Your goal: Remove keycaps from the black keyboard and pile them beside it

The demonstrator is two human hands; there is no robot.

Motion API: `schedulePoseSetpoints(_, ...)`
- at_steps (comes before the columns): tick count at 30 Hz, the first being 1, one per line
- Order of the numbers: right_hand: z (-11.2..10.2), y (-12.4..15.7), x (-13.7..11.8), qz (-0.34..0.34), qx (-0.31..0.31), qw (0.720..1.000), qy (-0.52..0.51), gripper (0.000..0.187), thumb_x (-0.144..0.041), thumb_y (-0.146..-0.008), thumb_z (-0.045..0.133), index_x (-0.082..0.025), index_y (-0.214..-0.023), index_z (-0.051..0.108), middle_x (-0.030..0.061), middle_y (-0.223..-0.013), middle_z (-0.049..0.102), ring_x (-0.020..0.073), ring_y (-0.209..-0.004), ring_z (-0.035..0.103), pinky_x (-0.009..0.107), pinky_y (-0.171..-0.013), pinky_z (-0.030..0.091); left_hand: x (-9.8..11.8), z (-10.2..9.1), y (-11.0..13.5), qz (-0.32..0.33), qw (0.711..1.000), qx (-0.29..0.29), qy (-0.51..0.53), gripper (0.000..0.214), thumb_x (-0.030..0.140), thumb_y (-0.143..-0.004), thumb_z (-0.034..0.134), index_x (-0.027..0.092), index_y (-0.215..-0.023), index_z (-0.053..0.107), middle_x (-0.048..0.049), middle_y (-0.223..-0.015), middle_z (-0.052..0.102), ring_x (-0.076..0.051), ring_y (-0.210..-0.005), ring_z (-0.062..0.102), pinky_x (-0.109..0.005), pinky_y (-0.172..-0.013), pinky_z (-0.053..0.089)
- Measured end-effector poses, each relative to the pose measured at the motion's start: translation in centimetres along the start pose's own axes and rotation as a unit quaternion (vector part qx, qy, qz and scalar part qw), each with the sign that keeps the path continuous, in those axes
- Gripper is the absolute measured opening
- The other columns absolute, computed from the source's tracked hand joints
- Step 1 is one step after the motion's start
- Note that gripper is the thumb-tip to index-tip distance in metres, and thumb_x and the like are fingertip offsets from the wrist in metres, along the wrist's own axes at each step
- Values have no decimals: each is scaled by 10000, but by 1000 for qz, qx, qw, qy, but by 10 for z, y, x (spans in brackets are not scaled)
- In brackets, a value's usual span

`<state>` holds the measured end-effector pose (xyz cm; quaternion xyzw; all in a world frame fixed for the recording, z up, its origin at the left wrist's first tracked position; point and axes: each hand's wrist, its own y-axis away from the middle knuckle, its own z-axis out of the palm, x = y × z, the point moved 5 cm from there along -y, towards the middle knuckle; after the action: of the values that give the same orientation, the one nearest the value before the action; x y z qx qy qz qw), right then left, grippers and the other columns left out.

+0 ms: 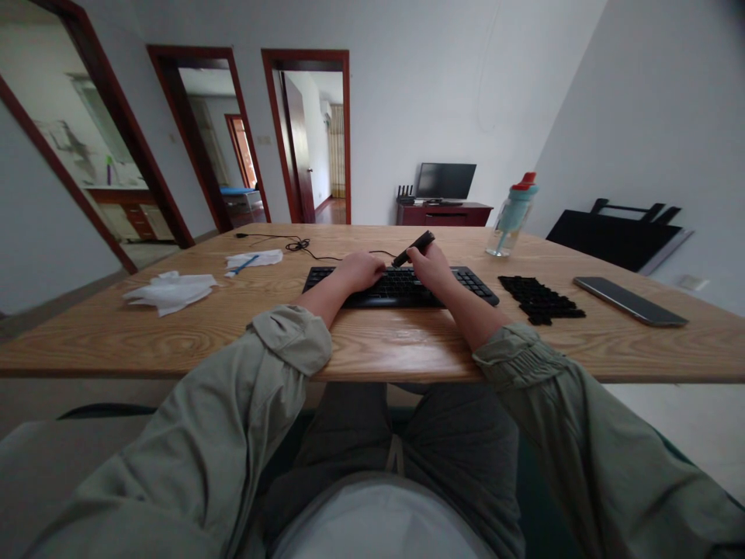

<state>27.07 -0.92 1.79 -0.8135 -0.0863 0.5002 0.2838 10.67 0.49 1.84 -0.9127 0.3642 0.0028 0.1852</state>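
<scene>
A black keyboard point(396, 292) lies near the table's front edge, with some of its keys off in the middle part. My left hand point(364, 271) rests on its left half with the fingers curled down against it; the fingertips are partly hidden. In my right hand point(431, 266) is a thick black stick-shaped tool point(414, 248), tilted with its lower end down at the keyboard's far edge. What the tool's tip is like is too small to make out. Loose black keycaps point(541, 300) lie in a patch right of the keyboard.
White tissues point(171, 292) and a blue slim brush-like item point(241, 266) lie at left. The keyboard's cable point(298, 244) runs behind it. A water bottle point(512, 216) with a red lid stands at the back right, and a dark phone or tablet point(629, 300) lies far right.
</scene>
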Motion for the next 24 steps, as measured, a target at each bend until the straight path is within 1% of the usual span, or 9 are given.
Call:
schedulePoseSetpoints(3, 0, 2, -2, -6, 11, 1000, 24, 157, -351, -783, 533, -212, -723, 493, 24, -697, 557, 175, -664, 470, 317, -651, 397, -10, 0, 3, -16, 999, 3, 31, 315, 326, -882, 488, 260, -1069, 733, -53, -1028, 730, -212, -947, 650, -293, -795, 466)
schedulePoseSetpoints(6, 3, 5, -5, -14, 26, 999, 44, 156, -362, -791, 537, -213, -770, 493, 29, -725, 562, 178, -670, 478, 324, -669, 403, -14, 1, 5, -17, 999, 14, 41, 301, 329, -883, 489, 250, -1030, 739, -51, -1041, 719, -205, -939, 646, -288, -798, 463)
schedulePoseSetpoints(12, 8, 10, -10, -52, 29, 996, 67, 173, -382, -798, 547, -211, -817, 533, 70, -807, 616, 216, -744, 533, 357, -745, 427, -5, 2, 4, -21, 999, 15, 20, 290, 303, -899, 466, 225, -1012, 722, -63, -1096, 692, -202, -984, 636, -289, -846, 461)
schedulePoseSetpoints(15, 6, 11, -10, -43, 36, 995, 79, 152, -358, -793, 543, -207, -793, 529, 59, -757, 606, 201, -697, 521, 343, -711, 427, 1, 3, 3, -3, 1000, 15, -4, 304, 308, -915, 440, 202, -991, 714, -76, -1081, 694, -209, -974, 641, -297, -825, 462)
schedulePoseSetpoints(19, 1, 12, -12, -26, 35, 995, 93, 158, -341, -776, 534, -201, -703, 521, 26, -661, 566, 172, -645, 492, 308, -652, 414, 7, 2, 2, 32, 998, 28, -42, 328, 294, -932, 405, 184, -959, 714, -82, -1047, 700, -222, -968, 650, -311, -796, 466)
schedulePoseSetpoints(21, 1, 14, -13, -27, 25, 996, 86, 174, -349, -770, 531, -192, -694, 534, 21, -661, 570, 167, -652, 500, 298, -648, 414, 9, 1, 2, 43, 997, 36, -61, 337, 275, -934, 396, 172, -945, 717, -91, -1022, 702, -231, -965, 652, -319, -785, 469)
schedulePoseSetpoints(24, 2, 18, -16, -43, -2, 997, 70, 168, -342, -757, 536, -179, -739, 573, 23, -705, 600, 163, -673, 523, 288, -658, 424, 13, -1, 2, 59, 994, 41, -84, 330, 249, -926, 407, 151, -938, 721, -112, -1002, 704, -241, -956, 653, -333, -786, 473)
